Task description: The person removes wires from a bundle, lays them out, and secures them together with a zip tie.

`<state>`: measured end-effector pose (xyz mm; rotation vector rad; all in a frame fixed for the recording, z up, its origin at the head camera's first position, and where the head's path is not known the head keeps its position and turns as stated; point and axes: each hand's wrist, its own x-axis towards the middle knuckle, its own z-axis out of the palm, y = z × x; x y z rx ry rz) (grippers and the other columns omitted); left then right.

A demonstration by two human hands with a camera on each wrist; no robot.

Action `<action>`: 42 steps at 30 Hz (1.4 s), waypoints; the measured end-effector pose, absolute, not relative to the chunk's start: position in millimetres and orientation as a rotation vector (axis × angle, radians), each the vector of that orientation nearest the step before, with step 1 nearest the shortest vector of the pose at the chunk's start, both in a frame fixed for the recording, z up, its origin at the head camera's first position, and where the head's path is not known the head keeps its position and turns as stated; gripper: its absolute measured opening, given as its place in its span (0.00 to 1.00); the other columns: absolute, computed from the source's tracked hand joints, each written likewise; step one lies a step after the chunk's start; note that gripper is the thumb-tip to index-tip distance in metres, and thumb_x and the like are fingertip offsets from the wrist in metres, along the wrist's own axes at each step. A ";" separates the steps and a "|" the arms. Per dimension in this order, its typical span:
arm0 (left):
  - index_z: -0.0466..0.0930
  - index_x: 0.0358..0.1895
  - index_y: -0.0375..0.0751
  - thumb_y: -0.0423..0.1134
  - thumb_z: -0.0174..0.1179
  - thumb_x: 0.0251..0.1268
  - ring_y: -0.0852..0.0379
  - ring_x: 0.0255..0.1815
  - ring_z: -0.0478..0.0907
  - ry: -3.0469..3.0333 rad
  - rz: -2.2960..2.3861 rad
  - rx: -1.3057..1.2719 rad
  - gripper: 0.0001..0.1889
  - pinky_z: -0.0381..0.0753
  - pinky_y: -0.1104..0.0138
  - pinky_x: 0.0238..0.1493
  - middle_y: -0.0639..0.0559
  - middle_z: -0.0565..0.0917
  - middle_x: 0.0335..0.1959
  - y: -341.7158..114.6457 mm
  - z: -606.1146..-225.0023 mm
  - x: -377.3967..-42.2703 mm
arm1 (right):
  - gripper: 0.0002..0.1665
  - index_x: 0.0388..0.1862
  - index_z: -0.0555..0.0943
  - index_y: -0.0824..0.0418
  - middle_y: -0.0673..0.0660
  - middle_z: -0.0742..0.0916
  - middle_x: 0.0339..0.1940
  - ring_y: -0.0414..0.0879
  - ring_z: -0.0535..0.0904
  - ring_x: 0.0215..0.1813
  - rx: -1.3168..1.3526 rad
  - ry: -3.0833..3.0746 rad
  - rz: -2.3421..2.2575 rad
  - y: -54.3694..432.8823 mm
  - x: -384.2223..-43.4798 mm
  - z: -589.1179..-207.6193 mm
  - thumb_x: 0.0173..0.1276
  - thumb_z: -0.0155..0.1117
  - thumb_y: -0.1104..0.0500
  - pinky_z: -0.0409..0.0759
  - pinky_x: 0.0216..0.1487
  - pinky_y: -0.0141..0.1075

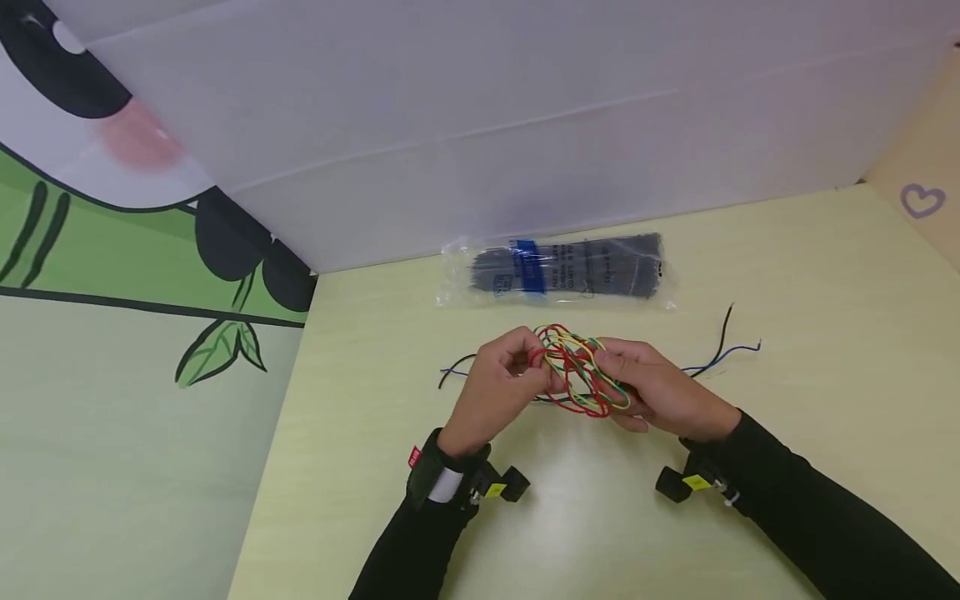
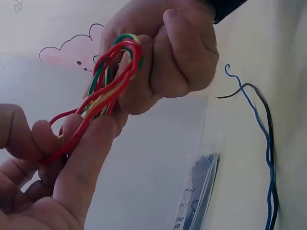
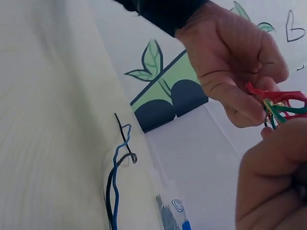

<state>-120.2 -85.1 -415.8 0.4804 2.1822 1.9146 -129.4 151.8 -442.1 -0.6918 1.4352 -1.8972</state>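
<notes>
Above the table, both hands hold a looped bundle of thin red, yellow and green wires (image 1: 577, 367). On the left side of the loops, my left hand (image 1: 498, 387) pinches red wire between thumb and curled fingers. My right hand (image 1: 667, 387) grips the other side, its thumb lying over the loops. The left wrist view shows red strands (image 2: 79, 129) running between the fingers of both hands. In the right wrist view, a short red end (image 3: 256, 89) sticks out by the left hand's fingers. Part of the bundle is hidden by the fingers.
Black and blue wires (image 1: 716, 360) lie on the table (image 1: 810, 333) behind the hands, partly covered by them. Farther back, a clear plastic bag of dark grey cable ties (image 1: 600, 267) lies near a white panel (image 1: 525, 158). A printed wall stands at the left.
</notes>
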 end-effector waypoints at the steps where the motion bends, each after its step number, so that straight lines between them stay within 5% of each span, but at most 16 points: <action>1: 0.68 0.31 0.40 0.28 0.54 0.62 0.45 0.33 0.86 2.164 1.907 0.498 0.05 0.84 0.63 0.33 0.43 0.85 0.31 -86.4 -415.2 -119.9 | 0.23 0.62 0.68 0.65 0.49 0.77 0.23 0.52 0.55 0.14 -0.676 1.389 -1.902 152.5 -130.1 -442.1 0.83 0.35 0.51 0.63 0.17 0.42; 4: 0.72 0.35 0.38 0.29 0.55 0.65 0.43 0.38 0.85 2.164 1.848 0.601 0.02 0.86 0.56 0.39 0.44 0.85 0.33 -87.9 -414.1 -117.5 | 0.25 0.63 0.67 0.63 0.54 0.82 0.36 0.50 0.68 0.22 -0.630 1.415 -1.829 156.5 -132.2 -441.1 0.83 0.34 0.48 0.75 0.27 0.39; 9: 0.81 0.44 0.42 0.40 0.56 0.73 0.56 0.38 0.81 2.198 1.701 0.802 0.07 0.86 0.61 0.43 0.47 0.83 0.36 -81.5 -418.6 -115.1 | 0.27 0.63 0.73 0.57 0.59 0.82 0.52 0.51 0.81 0.47 -0.720 1.742 -1.568 159.0 -131.6 -435.3 0.83 0.31 0.46 0.81 0.47 0.40; 16: 0.84 0.43 0.43 0.39 0.57 0.72 0.58 0.40 0.84 2.206 1.716 0.835 0.07 0.86 0.64 0.45 0.47 0.86 0.40 -76.0 -424.2 -115.5 | 0.25 0.49 0.78 0.66 0.61 0.83 0.32 0.60 0.79 0.25 -0.736 1.757 -1.593 154.6 -131.1 -438.7 0.83 0.39 0.49 0.82 0.30 0.48; 24: 0.85 0.39 0.39 0.38 0.58 0.71 0.60 0.33 0.76 2.309 1.791 0.848 0.08 0.79 0.68 0.35 0.44 0.84 0.35 -87.3 -414.4 -116.1 | 0.14 0.43 0.77 0.62 0.63 0.80 0.30 0.56 0.83 0.24 -0.552 2.047 -1.667 163.0 -134.1 -438.9 0.80 0.44 0.57 0.84 0.30 0.46; 28: 0.81 0.38 0.33 0.35 0.56 0.72 0.60 0.31 0.81 2.256 1.893 0.782 0.08 0.82 0.65 0.36 0.42 0.83 0.29 -88.7 -410.8 -116.6 | 0.14 0.40 0.77 0.63 0.62 0.77 0.32 0.55 0.83 0.21 -0.398 2.247 -1.730 171.2 -136.6 -432.4 0.78 0.45 0.58 0.83 0.32 0.42; 32: 0.75 0.36 0.31 0.31 0.51 0.74 0.59 0.22 0.76 2.072 2.168 0.657 0.07 0.82 0.67 0.32 0.48 0.71 0.19 -88.4 -408.7 -117.9 | 0.13 0.46 0.76 0.64 0.61 0.81 0.39 0.55 0.84 0.24 -0.284 2.338 -1.850 175.2 -135.3 -423.2 0.76 0.43 0.61 0.84 0.35 0.40; 35: 0.72 0.35 0.35 0.29 0.47 0.74 0.57 0.18 0.62 1.905 2.395 0.613 0.07 0.69 0.70 0.26 0.52 0.61 0.18 -90.2 -405.9 -119.5 | 0.15 0.53 0.75 0.63 0.60 0.82 0.44 0.55 0.85 0.25 -0.202 2.342 -1.934 176.2 -133.2 -417.2 0.75 0.43 0.62 0.86 0.37 0.41; 38: 0.72 0.35 0.40 0.29 0.46 0.74 0.54 0.18 0.54 1.809 2.518 0.601 0.08 0.58 0.65 0.23 0.53 0.58 0.18 -91.9 -404.3 -121.1 | 0.14 0.56 0.72 0.60 0.62 0.82 0.39 0.57 0.84 0.24 -0.224 2.294 -1.927 177.4 -131.9 -413.4 0.75 0.44 0.63 0.86 0.37 0.43; 42: 0.75 0.36 0.43 0.30 0.48 0.74 0.55 0.18 0.54 1.867 2.512 0.579 0.08 0.56 0.64 0.23 0.54 0.60 0.19 -91.6 -407.2 -122.4 | 0.12 0.56 0.69 0.58 0.65 0.79 0.41 0.60 0.84 0.25 -0.376 2.194 -1.871 179.1 -131.0 -412.7 0.77 0.46 0.62 0.86 0.40 0.45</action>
